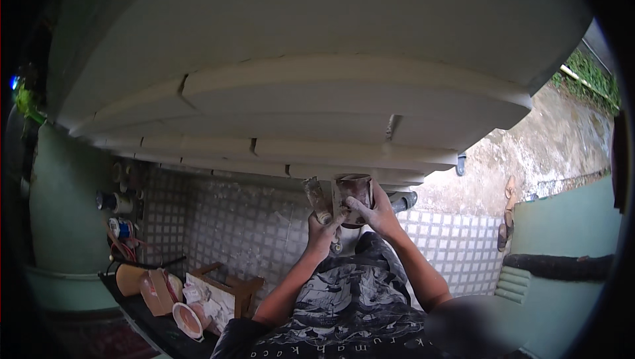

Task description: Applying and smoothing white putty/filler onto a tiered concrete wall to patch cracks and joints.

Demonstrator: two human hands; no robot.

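Observation:
My left hand (323, 232) is closed around a flat, putty-smeared scraper (313, 193), its blade pointing up, with part of a handle showing below the fist. My right hand (376, 217) grips a dirty cup-like container (352, 188) with dark reddish-brown, crusted residue, thumb across its near side. The two hands are side by side, the left fingers at or very near the container's left side. Just beyond them is a pale, stepped moulded surface (344, 111) with short slots and dark cracks along its ledges.
Below is a tiled floor (225, 226). At lower left, a black bench (159, 313) holds cardboard, a pink bucket (188, 319) and cloths, beside a wooden stool (245, 286). Paint cans (119, 203) stand by the left green wall. Pipes (405, 200), sandals (509, 187) and another green wall (562, 213) are right.

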